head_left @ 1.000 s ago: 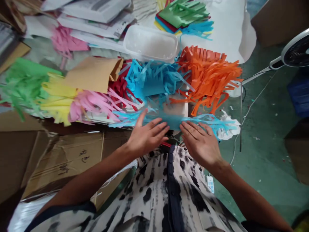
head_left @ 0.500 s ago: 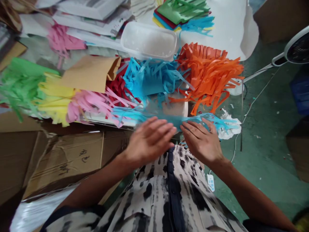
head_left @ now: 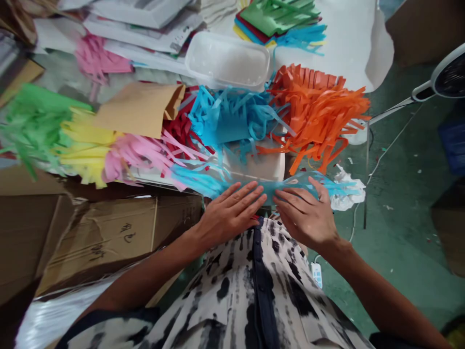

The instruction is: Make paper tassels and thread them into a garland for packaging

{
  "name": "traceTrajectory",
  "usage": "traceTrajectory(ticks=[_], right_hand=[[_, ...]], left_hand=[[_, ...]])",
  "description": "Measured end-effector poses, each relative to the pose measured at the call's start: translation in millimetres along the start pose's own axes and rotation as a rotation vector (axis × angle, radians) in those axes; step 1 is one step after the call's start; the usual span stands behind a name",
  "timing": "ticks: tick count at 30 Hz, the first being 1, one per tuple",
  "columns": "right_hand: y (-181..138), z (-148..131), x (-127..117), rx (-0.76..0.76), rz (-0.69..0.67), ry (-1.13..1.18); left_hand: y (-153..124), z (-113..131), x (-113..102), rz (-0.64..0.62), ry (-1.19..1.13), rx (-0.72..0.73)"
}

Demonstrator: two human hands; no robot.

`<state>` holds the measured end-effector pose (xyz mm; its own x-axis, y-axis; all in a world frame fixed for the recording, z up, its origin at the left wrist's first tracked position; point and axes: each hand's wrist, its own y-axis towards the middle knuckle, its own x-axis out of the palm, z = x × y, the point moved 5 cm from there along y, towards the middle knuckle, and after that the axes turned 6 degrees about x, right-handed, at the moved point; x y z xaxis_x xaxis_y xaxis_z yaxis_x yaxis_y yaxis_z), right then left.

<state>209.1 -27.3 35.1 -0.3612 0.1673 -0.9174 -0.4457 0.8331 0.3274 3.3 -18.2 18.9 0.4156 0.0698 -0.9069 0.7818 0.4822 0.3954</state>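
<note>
A fringed strip of light blue tissue paper [head_left: 199, 181] stretches sideways at the table's front edge, its cut ends fanning out left and right. On its middle lies my left hand [head_left: 232, 208], flat, with the fingers straight and pointing up to the right. My right hand [head_left: 307, 211] rests on the same strip just to the right, fingers extended and the thumb apart. A small gap separates the two sets of fingertips. Right behind the strip are a bundle of blue fringe [head_left: 232, 116] and a bundle of orange fringe [head_left: 316, 111].
Green fringe [head_left: 39, 116], yellow fringe [head_left: 87, 150] and pink fringe [head_left: 136, 155] line the left edge beside a brown paper envelope [head_left: 134, 109]. Behind stands a clear plastic tub [head_left: 227, 58]. Cardboard boxes [head_left: 105, 228] are below left; a fan [head_left: 450, 72] stands right.
My left hand has come down slightly and now lies flatter on the blue strip. My right hand stays in nearly the same place. The whole view has shifted a little.
</note>
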Motion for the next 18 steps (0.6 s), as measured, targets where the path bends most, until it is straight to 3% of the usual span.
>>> traceTrajectory(ticks=[4, 7, 9, 13, 18], right_hand=[[2, 10, -10, 0.088, 0.020, -0.127], [-1, 19, -27, 0.217, 0.128, -0.222], [-3, 12, -30, 0.197, 0.155, -0.186], [-4, -18, -7, 0.040, -0.016, -0.041], [-1, -12, 5, 0.085, -0.031, 0.030]], left_hand=[[0, 3, 14, -0.041, -0.026, -0.008], [-4, -1, 14, -0.029, -0.054, -0.011], [-4, -2, 10, -0.014, -0.068, -0.021], [0, -3, 3, 0.035, -0.053, -0.076], [-1, -10, -7, 0.059, -0.059, -0.169]])
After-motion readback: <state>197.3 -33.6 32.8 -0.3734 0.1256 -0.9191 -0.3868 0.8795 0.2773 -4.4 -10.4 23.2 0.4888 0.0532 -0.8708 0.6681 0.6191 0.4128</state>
